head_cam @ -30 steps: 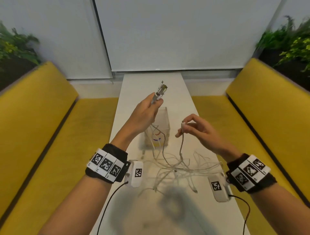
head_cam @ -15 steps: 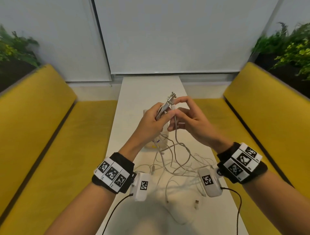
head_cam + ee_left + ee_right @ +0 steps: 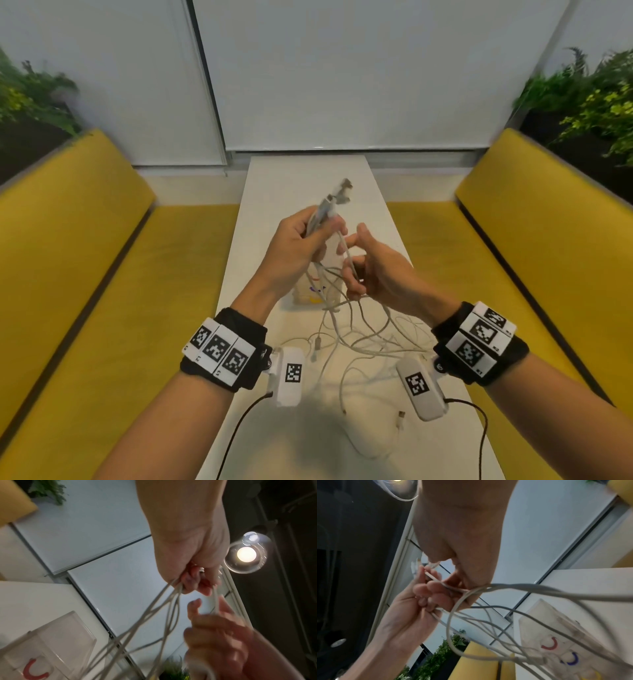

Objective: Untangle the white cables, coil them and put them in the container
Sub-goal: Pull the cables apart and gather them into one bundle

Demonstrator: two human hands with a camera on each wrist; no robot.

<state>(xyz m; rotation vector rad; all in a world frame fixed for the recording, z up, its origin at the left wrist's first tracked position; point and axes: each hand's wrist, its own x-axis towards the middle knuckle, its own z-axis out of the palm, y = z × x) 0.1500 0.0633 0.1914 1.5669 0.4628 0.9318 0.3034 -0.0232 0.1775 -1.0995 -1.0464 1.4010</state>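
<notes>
My left hand [image 3: 322,236] is raised over the white table [image 3: 301,178] and grips a bundle of white cable ends [image 3: 337,197], connectors pointing up. Just right of it, my right hand [image 3: 352,270] curls its fingers round one white cable [image 3: 346,253] that runs down from the left thumb. The remaining cables [image 3: 363,342] hang from both hands into a loose tangle on the table. The clear container [image 3: 301,294] stands behind the tangle, mostly hidden by my hands. The left wrist view shows my left hand [image 3: 197,582] holding several strands [image 3: 154,609] above the container [image 3: 56,635].
Yellow benches [image 3: 85,274] [image 3: 548,257] flank the narrow table. A loose connector [image 3: 400,416] lies near the front right. The container [image 3: 556,642] bears red and blue marks. Plants stand behind both benches.
My hands were apart a second ago. The right hand brought its cable end up to the left hand's bundle, then slid down along that cable. More of the tangle has lifted off the table.
</notes>
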